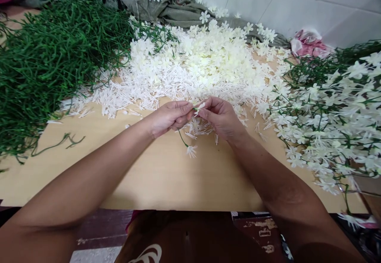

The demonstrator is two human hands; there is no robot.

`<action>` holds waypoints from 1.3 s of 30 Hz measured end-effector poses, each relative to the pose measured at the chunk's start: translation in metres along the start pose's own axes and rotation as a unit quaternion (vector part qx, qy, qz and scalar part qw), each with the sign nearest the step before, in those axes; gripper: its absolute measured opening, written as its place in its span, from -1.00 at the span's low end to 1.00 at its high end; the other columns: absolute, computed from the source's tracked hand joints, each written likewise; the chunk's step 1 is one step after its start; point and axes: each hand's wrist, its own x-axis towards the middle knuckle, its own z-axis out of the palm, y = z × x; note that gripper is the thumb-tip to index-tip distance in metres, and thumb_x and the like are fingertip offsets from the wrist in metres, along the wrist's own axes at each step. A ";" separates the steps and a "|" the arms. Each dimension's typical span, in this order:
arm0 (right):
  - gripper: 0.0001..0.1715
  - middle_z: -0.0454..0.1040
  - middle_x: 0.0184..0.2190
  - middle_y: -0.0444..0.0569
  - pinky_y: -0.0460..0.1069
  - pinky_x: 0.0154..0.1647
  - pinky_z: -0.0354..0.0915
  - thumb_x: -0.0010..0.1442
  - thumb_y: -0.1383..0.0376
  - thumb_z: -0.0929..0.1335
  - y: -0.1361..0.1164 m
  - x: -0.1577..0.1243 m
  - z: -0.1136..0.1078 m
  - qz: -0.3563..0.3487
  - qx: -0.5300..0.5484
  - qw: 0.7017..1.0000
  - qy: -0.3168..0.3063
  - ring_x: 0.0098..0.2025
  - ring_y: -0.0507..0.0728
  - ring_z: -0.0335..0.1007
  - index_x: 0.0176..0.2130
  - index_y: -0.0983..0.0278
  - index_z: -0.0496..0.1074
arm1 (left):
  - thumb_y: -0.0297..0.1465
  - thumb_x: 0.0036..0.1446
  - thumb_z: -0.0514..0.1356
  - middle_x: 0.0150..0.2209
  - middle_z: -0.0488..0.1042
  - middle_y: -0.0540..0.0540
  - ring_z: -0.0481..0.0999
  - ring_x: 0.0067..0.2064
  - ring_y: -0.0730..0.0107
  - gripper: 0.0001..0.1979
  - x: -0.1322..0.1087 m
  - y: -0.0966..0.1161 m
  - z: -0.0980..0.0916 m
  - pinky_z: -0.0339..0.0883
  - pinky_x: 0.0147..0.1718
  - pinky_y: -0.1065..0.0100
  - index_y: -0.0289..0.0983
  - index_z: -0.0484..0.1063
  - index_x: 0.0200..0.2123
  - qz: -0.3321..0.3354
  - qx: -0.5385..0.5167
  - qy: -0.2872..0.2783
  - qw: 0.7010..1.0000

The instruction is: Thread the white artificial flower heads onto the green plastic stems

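Near the middle of the table my two hands meet, fingertips almost touching. My left hand point(175, 116) is closed round a green plastic flower stem point(181, 136), whose lower branch hangs below the fist and ends in a white bloom point(191, 151). In a pinch between thumb and forefinger, my right hand point(220, 116) holds a small white artificial flower point(201, 106) against the green tip that sticks out of the left fingers. Whether the flower sits fully on that tip is too small to tell. Just beyond the hands lie loose white stamen pieces point(143, 90).
A large heap of green stems point(65, 52) covers the left side. White petals point(220, 52) are piled at the back centre. Assembled white flowers point(333, 124) spread over the right side and its edge. Grey cloth point(181, 14) lies along the tiled wall, with a pink-and-white bag point(311, 44) nearby.
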 end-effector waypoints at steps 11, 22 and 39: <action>-0.57 0.39 -0.56 -0.19 -0.08 -0.44 0.29 -0.23 0.10 0.55 -0.001 -0.004 0.001 -0.056 -0.099 0.993 0.017 -0.48 -0.03 0.30 -0.54 0.25 0.32 | -0.22 0.07 0.25 -0.74 -0.02 0.16 -0.07 -0.71 0.71 -0.64 0.000 0.001 0.000 -0.22 -0.72 0.59 -0.34 0.28 -0.59 -0.013 0.025 0.009 1.000; -0.68 0.47 -0.47 -0.13 -0.04 -0.32 0.33 -0.16 0.22 0.55 -0.005 -0.005 -0.002 -0.103 -0.142 0.982 -0.068 -0.38 0.01 0.39 -0.56 0.27 0.36 | -0.34 0.11 0.21 -0.68 0.10 0.13 0.05 -0.66 0.69 -0.68 -0.003 0.003 0.009 -0.13 -0.69 0.56 -0.32 0.24 -0.62 0.033 0.136 -0.003 0.990; -0.62 0.44 -0.51 -0.12 -0.06 -0.39 0.28 -0.15 0.19 0.54 -0.003 -0.009 0.000 -0.072 -0.157 0.983 -0.064 -0.43 0.00 0.35 -0.58 0.29 0.31 | 0.02 0.09 0.08 -0.59 0.10 0.09 0.09 -0.53 0.57 -0.52 0.001 -0.010 0.003 -0.02 -0.54 0.44 -0.28 0.17 -0.57 0.128 0.276 -0.041 0.952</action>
